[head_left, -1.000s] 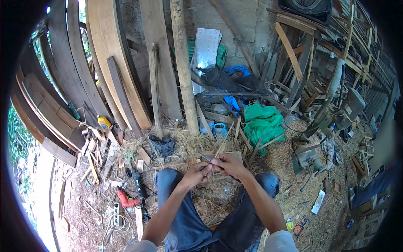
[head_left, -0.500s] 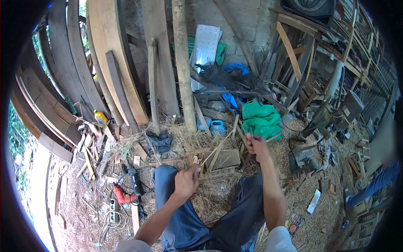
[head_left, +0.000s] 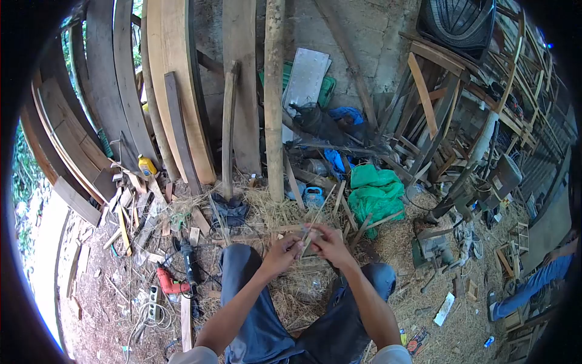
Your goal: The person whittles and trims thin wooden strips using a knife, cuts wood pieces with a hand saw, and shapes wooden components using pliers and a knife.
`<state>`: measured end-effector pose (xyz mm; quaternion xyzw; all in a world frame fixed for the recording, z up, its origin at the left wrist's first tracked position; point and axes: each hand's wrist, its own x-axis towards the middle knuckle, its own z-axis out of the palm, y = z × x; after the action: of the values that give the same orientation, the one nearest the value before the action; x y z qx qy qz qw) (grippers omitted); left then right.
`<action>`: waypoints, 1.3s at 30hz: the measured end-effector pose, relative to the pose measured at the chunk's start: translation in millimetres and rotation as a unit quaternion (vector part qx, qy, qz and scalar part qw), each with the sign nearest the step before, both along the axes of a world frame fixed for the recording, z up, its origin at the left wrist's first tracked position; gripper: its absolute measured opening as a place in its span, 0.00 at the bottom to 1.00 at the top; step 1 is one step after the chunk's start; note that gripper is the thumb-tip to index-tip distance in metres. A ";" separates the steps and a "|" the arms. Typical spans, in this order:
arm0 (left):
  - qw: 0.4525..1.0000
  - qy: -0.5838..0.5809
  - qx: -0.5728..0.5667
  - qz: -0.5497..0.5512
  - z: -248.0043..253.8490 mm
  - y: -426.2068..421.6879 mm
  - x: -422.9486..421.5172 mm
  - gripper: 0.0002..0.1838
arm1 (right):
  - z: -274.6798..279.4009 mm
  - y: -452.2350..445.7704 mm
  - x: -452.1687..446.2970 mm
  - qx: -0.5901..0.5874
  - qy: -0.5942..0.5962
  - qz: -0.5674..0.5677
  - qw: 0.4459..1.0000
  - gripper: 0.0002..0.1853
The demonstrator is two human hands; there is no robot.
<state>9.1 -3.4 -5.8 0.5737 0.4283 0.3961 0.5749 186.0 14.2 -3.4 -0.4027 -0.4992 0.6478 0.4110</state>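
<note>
A thin, pale strip of bamboo or wood (head_left: 308, 241) slants up and away between my two hands, in front of my knees. My left hand (head_left: 281, 255) is closed, pinching the strip near its lower end. Close beside it, my right hand (head_left: 330, 246) has its fingers bent around the same strip, thumb and fingertips nearly meeting the left hand's. Whether the right hand also has something small in it is hidden. Beneath the hands, a wooden block (head_left: 315, 264) lies partly covered among straw and shavings.
A red drill (head_left: 172, 283), an angle grinder (head_left: 189, 262) and a power strip (head_left: 154, 303) with cables lie left of my legs. Green cloth (head_left: 376, 197) and a green machine (head_left: 433, 247) are to the right. Boards (head_left: 173, 91) lean behind. Another person's leg (head_left: 533, 284) shows far right.
My right hand has come in from the right to meet the left hand. The left hand has shifted slightly right, and the view has tilted a little.
</note>
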 end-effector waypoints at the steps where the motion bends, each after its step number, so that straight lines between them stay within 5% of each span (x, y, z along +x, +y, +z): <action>1: 1.000 0.001 -0.001 -0.003 -3.8 0.0 1.7 0.10 | -2.5 0.8 -1.4 -0.001 0.001 -0.003 1.000 0.13; 7: 0.995 -0.101 -0.020 -0.011 -26.5 -8.8 8.4 0.11 | 8.1 5.6 4.6 -0.053 -0.003 0.033 0.998 0.15; 12: 0.966 0.180 0.142 0.118 -11.1 -24.3 12.6 0.10 | 11.1 7.2 10.0 -0.047 -0.081 0.027 0.995 0.14; 15: 0.946 0.243 0.169 0.131 -1.1 -28.4 10.0 0.08 | -4.4 15.5 21.7 0.030 -0.197 -0.060 0.978 0.13; 18: 0.940 0.222 0.225 0.127 0.7 -41.9 -4.3 0.05 | -27.6 43.6 70.5 -0.002 -0.119 -0.195 0.974 0.12; 21: 0.946 0.260 0.146 0.124 7.8 -38.6 -11.5 0.05 | 2.5 36.7 66.1 -0.050 -0.081 -0.145 0.985 0.15; 25: 0.950 0.232 0.161 0.134 -0.1 -27.9 -6.6 0.05 | -8.0 12.6 27.8 0.018 -0.152 -0.082 0.985 0.17; 30: 0.940 0.214 0.218 0.149 -2.5 -27.1 -3.7 0.07 | -1.1 1.9 12.8 -0.075 -0.048 0.088 0.992 0.16; 39: 0.915 0.301 0.213 0.166 8.0 -21.1 8.7 0.06 | -3.7 12.2 15.9 -0.001 -0.130 0.026 0.991 0.18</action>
<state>17.7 -24.5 2.2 0.6956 0.5752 0.3763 0.2091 201.8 26.4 -7.1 -0.4705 -0.5583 0.6011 0.3251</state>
